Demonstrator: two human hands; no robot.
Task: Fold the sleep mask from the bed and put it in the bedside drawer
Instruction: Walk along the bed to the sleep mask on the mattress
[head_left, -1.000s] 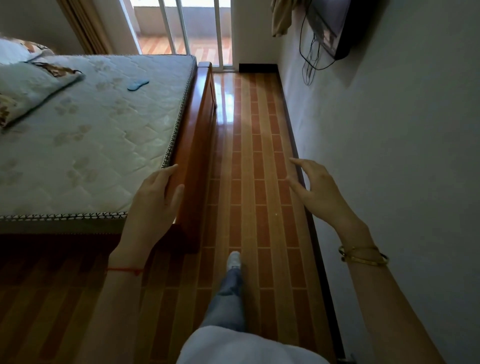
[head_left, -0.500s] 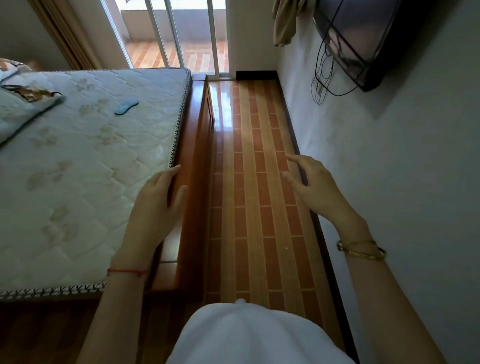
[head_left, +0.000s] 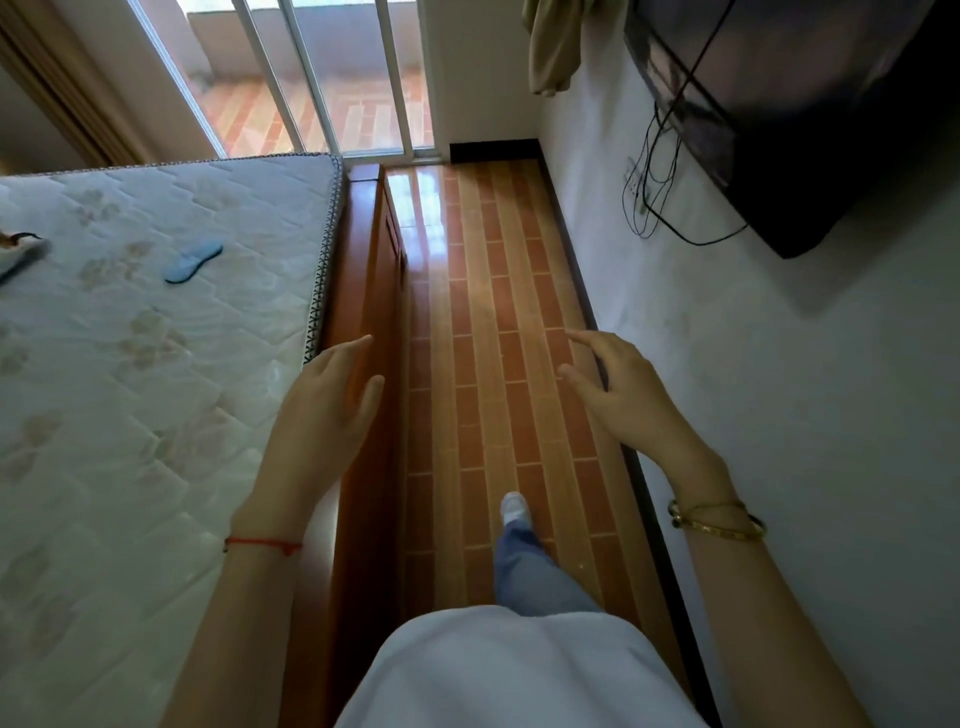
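A small blue sleep mask (head_left: 193, 261) lies flat on the white quilted mattress (head_left: 156, 395), far to the left and well beyond my reach. My left hand (head_left: 324, 415) hovers over the mattress edge and the wooden bed frame (head_left: 366, 322), fingers apart and holding nothing. Over the tiled floor near the wall, my right hand (head_left: 623, 397) is spread open and empty too. No bedside drawer is in view.
A narrow aisle of red-brown tiled floor (head_left: 493, 322) runs between bed frame and white wall (head_left: 779, 415). A wall-mounted television (head_left: 810, 119) with dangling cables (head_left: 654, 192) juts out at upper right. Glass balcony doors (head_left: 332, 78) close the far end. A pillow corner (head_left: 21, 254) shows at left.
I have walked forward along the aisle beside the bed; the mask now lies closer and more to my left. Both hands stay open, held out in front.
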